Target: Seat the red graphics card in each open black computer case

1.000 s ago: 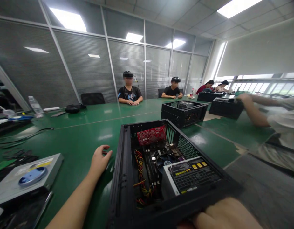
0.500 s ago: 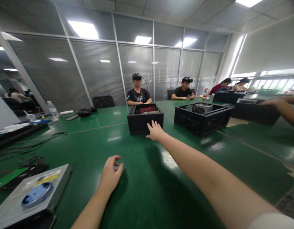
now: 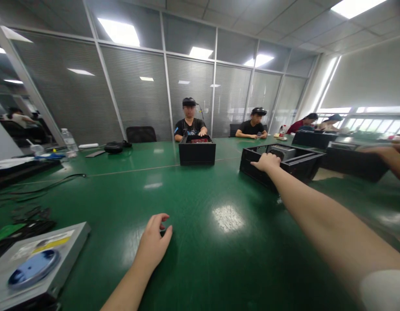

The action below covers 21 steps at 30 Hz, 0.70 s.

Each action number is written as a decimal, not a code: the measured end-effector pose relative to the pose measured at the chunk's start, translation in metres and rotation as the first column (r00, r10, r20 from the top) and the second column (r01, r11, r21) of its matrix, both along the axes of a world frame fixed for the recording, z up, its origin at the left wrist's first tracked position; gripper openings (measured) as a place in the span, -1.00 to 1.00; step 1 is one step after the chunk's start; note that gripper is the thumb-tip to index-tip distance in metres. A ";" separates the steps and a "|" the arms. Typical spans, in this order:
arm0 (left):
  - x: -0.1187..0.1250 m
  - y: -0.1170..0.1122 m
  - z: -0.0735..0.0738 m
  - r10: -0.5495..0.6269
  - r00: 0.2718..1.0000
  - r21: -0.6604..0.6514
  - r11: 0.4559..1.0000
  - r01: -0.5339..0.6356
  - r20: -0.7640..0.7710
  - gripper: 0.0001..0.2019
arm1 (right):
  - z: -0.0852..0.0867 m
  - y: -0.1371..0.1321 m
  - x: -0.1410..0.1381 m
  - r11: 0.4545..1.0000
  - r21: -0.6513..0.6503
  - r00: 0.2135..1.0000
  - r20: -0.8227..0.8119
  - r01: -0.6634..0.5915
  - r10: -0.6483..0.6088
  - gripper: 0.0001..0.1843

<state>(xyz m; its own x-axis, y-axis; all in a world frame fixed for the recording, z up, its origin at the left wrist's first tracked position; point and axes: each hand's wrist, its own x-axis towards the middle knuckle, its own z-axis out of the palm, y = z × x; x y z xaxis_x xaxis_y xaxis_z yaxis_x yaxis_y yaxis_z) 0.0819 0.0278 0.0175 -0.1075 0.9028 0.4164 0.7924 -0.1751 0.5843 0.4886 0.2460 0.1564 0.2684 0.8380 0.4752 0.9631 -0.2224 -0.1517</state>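
Note:
My right hand (image 3: 267, 162) reaches forward to a black open-topped computer case (image 3: 256, 170) on the right, its fingers hooked over the near rim and its thumb on the outside. A silver power supply unit (image 3: 282, 150) shows inside that case. My left hand (image 3: 157, 235) rests on the green table with fingers curved and thumb apart, holding nothing. A second black computer case (image 3: 197, 154), with a red board (image 3: 200, 140) in it, stands farther off before a seated person, whose hand touches its top.
At the left lie a silver optical drive (image 3: 68, 248) with a blue round item (image 3: 33, 268) on it, a green circuit board (image 3: 7, 232) and black cables (image 3: 53, 185). A plastic bottle (image 3: 69, 141) stands behind. More black cases (image 3: 355, 160) and co-workers are at the right.
My right hand has gone from the middle computer case to the rim of the right one. The middle case sits farther away, with the opposite person's hand on it. My left hand stays put.

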 end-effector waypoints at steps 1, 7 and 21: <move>0.000 0.000 0.000 0.001 1.000 0.003 1.000 -0.001 -0.005 -0.72 | -0.003 0.002 0.003 0.999 -0.021 0.999 -0.019 0.039 -0.039 -0.40; -0.003 0.005 0.001 0.017 1.000 0.040 0.999 -0.017 0.009 -0.70 | -0.022 -0.046 -0.006 0.997 0.039 0.996 -0.060 0.072 -0.070 -0.35; -0.045 -0.016 0.037 0.158 0.495 -0.125 0.987 -0.099 0.854 -0.66 | -0.026 -0.235 0.070 0.652 0.352 0.503 -0.430 -0.671 0.750 -0.45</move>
